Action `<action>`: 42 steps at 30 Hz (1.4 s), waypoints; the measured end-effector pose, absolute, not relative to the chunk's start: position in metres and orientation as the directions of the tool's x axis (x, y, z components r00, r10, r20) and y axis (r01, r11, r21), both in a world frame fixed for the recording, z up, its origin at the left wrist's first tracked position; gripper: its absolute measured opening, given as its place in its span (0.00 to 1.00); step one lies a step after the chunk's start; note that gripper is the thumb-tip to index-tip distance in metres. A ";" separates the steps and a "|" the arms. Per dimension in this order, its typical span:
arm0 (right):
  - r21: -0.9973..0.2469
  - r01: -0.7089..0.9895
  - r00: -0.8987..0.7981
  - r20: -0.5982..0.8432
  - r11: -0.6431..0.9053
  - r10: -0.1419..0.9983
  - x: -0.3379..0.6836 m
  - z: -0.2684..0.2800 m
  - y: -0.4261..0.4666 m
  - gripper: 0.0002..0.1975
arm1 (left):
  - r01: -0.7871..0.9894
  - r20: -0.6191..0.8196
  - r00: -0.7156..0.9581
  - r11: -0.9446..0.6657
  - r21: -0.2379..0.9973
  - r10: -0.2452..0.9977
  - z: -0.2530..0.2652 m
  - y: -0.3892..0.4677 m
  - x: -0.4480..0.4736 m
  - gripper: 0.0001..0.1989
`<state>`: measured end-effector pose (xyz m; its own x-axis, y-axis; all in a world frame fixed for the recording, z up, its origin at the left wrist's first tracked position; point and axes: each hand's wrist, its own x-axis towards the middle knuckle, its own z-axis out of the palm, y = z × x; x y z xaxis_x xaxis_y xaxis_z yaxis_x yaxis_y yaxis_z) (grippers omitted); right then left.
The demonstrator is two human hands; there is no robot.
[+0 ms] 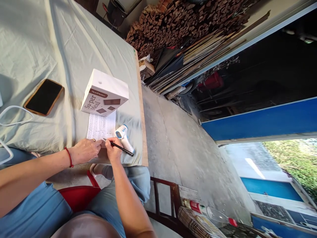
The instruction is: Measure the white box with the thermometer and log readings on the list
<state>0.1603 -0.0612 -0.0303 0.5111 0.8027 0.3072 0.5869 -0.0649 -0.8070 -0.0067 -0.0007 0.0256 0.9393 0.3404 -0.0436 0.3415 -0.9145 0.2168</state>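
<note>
My right hand [114, 149] is closed round a black pen [122, 147], its tip over the lower edge of a printed sheet of paper [101, 127]. Beside it my left hand [86, 150] rests at the sheet's near edge, fingers pressed together and pointing toward the pen tip; whether they pinch the paper is hard to see. A white box [105, 94] marked "Super Meal" stands on the sheet's far end and hides that part. Just right of the pen, a white and blue infrared thermometer [125, 137] lies on the cloth, partly behind my right hand and the pen.
A phone [44, 97] in an orange-edged case lies left on the cloth-covered table [81, 43], near a white cable [17, 115]. The table's right edge borders a concrete floor [173, 132]. A wooden chair [164, 198], plastic bottles [218, 215] and stacked firewood [173, 26] stand beyond.
</note>
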 end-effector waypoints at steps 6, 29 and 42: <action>-0.776 0.623 0.502 0.297 -0.101 0.812 0.161 -0.034 -0.060 0.10 | 0.330 -0.064 0.944 -0.924 0.195 0.323 0.026 0.000 -0.007 0.14; -0.758 0.643 0.500 0.310 -0.108 0.809 0.160 -0.034 -0.061 0.11 | 0.331 -0.016 0.942 -0.921 0.208 0.335 0.023 0.000 -0.008 0.10; -0.768 0.633 0.531 0.339 -0.097 0.777 0.162 -0.036 -0.063 0.11 | 0.330 -0.057 0.944 -0.924 0.190 0.326 0.026 0.000 -0.008 0.11</action>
